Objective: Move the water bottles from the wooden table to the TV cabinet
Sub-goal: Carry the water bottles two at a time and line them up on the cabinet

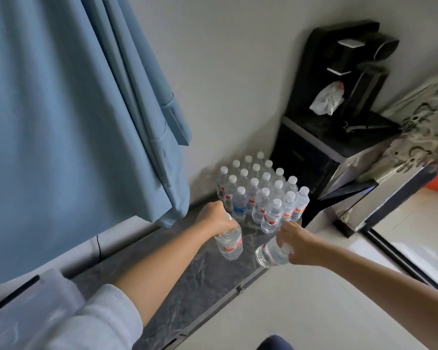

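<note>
Nearest the lens, a pale grey sleeve (pixel 86 322) pushed up the left forearm, bare arm reaching forward over a dark marbled cabinet top (pixel 187 286). Left hand (pixel 216 219) wrapped from above round the neck and shoulder of a water bottle (pixel 229 242), red-and-white label showing, base at or just above the marbled surface, contact not clear. Right hand (pixel 297 245) curled round the upper part of a second water bottle (pixel 269 252), tilted with its base towards the left and hanging above the front edge of the cabinet top. Just beyond both hands, a tight cluster of upright bottles (pixel 261 190) with white caps, standing in rows on the far end of the same surface, against the wall; one blue-labelled bottle (pixel 239 204) at the near left of the cluster, the others red-labelled. Right of the cluster, a black appliance (pixel 339 102) with a crumpled white plastic bag (pixel 328 98) on it. Further right, a patterned cloth (pixel 420 127) draped over a piece of furniture. On the left, a blue curtain (pixel 68 109) hanging down past the back edge of the cabinet top. Pale tiled floor (pixel 314 311) below the right arm.
</note>
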